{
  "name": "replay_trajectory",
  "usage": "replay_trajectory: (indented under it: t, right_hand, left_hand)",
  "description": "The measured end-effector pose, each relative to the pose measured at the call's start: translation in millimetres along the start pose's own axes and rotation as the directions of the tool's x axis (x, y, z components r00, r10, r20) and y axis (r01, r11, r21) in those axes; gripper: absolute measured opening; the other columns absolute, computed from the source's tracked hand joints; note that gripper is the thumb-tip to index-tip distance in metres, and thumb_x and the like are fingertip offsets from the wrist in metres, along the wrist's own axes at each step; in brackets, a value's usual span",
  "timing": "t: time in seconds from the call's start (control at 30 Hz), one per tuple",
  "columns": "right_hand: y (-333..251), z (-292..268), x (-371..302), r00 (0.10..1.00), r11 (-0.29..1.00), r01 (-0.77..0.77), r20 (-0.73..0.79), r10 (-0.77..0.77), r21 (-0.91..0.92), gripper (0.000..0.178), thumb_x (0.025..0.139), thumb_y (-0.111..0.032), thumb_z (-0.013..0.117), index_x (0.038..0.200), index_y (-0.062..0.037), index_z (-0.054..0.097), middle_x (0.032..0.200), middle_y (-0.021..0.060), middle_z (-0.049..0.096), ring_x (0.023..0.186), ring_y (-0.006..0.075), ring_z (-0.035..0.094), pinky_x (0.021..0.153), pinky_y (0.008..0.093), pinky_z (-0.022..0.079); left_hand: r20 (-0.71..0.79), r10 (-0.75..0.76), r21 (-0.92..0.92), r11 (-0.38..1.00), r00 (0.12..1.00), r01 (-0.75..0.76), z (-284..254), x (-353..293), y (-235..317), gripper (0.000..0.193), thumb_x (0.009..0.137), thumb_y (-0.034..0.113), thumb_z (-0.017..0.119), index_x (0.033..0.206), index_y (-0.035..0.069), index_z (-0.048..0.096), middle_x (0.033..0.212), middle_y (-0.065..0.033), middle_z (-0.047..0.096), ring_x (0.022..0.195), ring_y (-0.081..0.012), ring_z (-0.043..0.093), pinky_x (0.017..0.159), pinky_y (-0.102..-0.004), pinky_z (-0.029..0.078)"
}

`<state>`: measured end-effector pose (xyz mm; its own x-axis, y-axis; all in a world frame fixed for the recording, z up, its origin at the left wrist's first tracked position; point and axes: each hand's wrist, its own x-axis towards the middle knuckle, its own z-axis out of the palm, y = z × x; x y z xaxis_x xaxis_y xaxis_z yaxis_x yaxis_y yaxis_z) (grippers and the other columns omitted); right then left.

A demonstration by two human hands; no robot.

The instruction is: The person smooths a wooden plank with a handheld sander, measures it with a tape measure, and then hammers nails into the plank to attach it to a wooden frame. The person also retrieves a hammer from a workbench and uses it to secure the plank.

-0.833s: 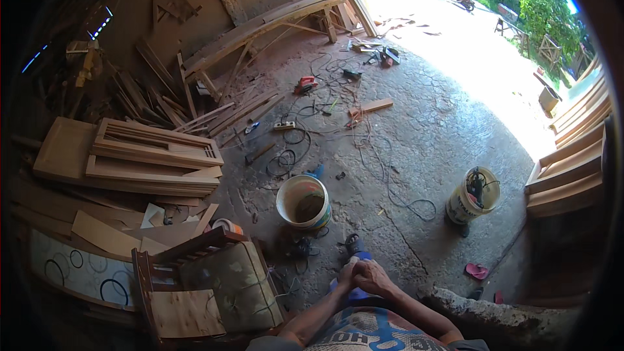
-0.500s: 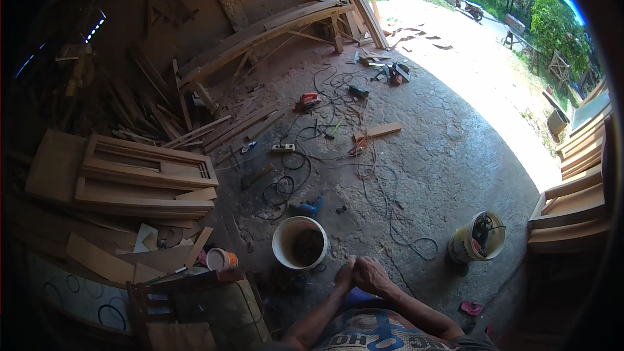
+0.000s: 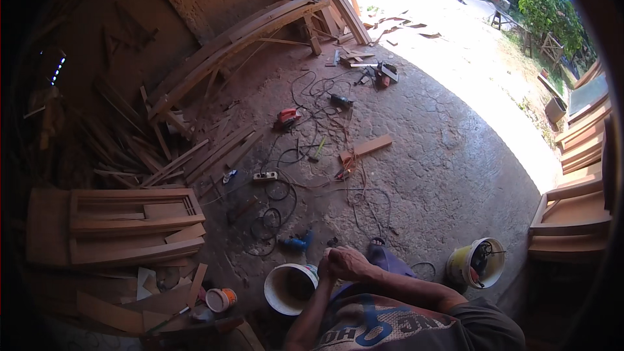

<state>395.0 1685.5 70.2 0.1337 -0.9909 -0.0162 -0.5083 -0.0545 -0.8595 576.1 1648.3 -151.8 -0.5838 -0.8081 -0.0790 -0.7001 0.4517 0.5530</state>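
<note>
**Hands clasped above the white bucket**

The white bucket (image 3: 290,288) stands upright, mouth facing up, on the floor just beside and below the left hand (image 3: 327,266). Both hands are pressed together, fingers folded round each other, the right hand (image 3: 351,263) wrapped over; nothing shows inside them. Beyond them, cables (image 3: 305,156) and power tools litter the concrete floor (image 3: 448,156); stacked wooden frames (image 3: 130,224) lie far left.

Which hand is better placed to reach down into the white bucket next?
Left, probably. The hands are clasped together, and the white bucket sits just to their left, on the left forearm's side.
</note>
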Motion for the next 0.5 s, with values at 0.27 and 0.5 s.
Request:
replay_trajectory:
  t: [0.27,0.5]
  right_hand:
    - [20.3,-69.9,125.3,0.993,0.988,0.076,0.082,-0.088,0.133,0.023,0.095,-0.027,0.06,0.095,-0.0041,0.061,0.093,0.0206,0.065,0.093,0.0422,0.065,0.08,0.051,0.05]
    - [4.3,-173.2,278.5,0.985,0.981,0.165,-0.064,-0.159,0.101,0.029,0.089,-0.026,0.072,0.113,-0.0114,0.065,0.106,0.0108,0.068,0.109,0.0339,0.064,0.097,0.048,0.045]
  left_hand:
    - [-0.05,-0.36,-0.241,0.91,0.932,0.338,-62.5,128.1,-12.0,0.055,0.094,0.05,0.064,0.124,0.006,0.056,0.105,-0.0192,0.073,0.102,-0.0384,0.072,0.083,-0.0463,0.056]
    - [-0.256,-0.388,-0.362,0.888,0.886,0.284,-270.8,310.4,104.0,0.092,0.085,0.048,0.075,0.152,-0.002,0.034,0.096,-0.0126,0.067,0.09,-0.0299,0.069,0.081,-0.0436,0.055]
